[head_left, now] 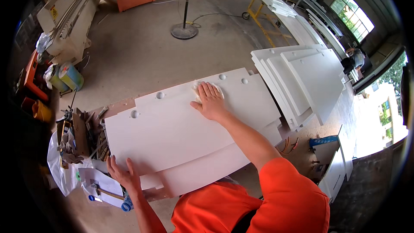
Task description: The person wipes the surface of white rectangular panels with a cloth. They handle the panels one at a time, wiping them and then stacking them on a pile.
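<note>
Two or more white panels lie stacked on a work surface in front of me. The top panel (172, 133) has several round holes along its far edge. Near that edge, my right hand (210, 101) presses a crumpled white cloth (220, 89) against the panel, fingers long and close together over it. Much of the cloth is hidden under the palm. At the near left corner of the panel, my left hand (123, 174) has its fingers apart and holds nothing. Its fingertips are at the panel's edge; whether they touch it I cannot tell.
More white panels (317, 77) are stacked to the right. Left of my panel sits a clutter of tools (97, 140), with a hammer (110, 193) below. Metal cans (70, 76) stand farther left, a round-based stand (184, 31) ahead. Another person (355, 58) is at far right.
</note>
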Motion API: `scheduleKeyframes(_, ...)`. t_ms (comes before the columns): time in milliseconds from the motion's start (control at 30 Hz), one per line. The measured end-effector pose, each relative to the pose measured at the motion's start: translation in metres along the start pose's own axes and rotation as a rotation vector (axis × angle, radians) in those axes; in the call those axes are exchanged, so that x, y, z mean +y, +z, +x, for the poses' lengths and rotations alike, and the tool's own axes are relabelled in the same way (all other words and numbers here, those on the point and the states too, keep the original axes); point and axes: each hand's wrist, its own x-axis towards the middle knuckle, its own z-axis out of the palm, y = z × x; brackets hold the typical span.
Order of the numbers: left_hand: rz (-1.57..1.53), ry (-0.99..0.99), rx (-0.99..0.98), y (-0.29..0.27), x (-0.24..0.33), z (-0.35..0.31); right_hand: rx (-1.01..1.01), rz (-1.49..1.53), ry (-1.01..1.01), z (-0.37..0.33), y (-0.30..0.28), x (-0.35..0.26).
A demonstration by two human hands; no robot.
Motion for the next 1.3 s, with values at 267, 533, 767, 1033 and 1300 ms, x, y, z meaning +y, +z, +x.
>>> scheduleKeyframes(267,0.022,-0.381,-0.275,0.034,-0.032,0.053,0.123,0.094,0.631,0.000,-0.026,0.228)
scheduleKeyframes(533,-0.056,-0.374,-0.284,0.034,-0.045,0.052,0.169,0.085,0.531,-0.029,-0.018,0.208)
scheduleKeyframes(767,-0.053,-0.311,-0.236,0.046,-0.069,0.053,0.172,0.213,0.607,-0.012,-0.023,0.256)
scheduleKeyframes(1033,0.038,-0.367,-0.231,0.034,-0.037,0.047,0.207,0.035,0.539,-0.051,-0.013,0.158)
scheduleKeyframes(1300,-0.060,-0.373,-0.291,0.035,-0.054,0.055,-0.010,0.379,-0.692,-0.102,0.016,-0.162)
